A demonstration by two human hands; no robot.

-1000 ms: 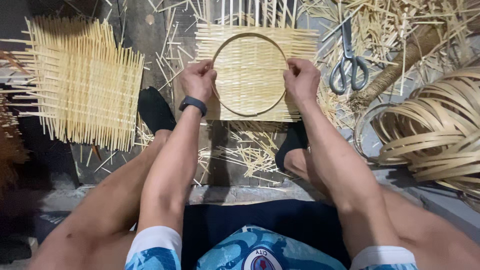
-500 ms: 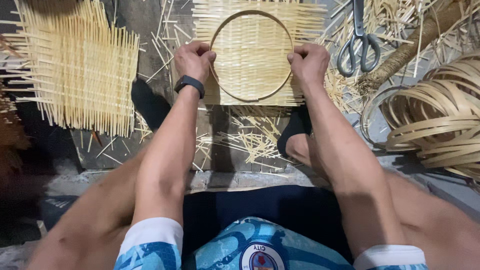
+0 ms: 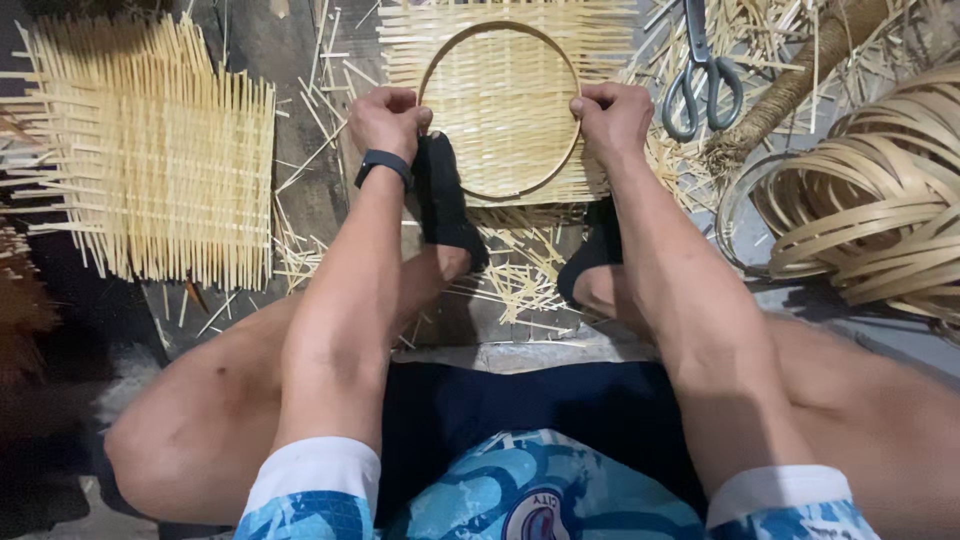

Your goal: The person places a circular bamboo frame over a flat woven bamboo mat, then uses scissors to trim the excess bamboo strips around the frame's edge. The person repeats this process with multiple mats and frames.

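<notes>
Woven mat (image 3: 505,100) and scissors (image 3: 703,75) cut off above.

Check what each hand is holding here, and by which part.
Both hold the round bamboo hoop lying on the square woven mat: the left hand grips its left side, the right hand its right side, pressing it to the mat.

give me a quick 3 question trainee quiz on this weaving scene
1. True or false: both hands grip the round bamboo hoop lying on the woven mat.
2. Which tool lies beside the right hand? A) hammer B) scissors C) knife
3. What does the left hand wear at its wrist?

Key:
1. True, one hand at each side of the hoop.
2. B, the scissors.
3. A black wristband.
</notes>
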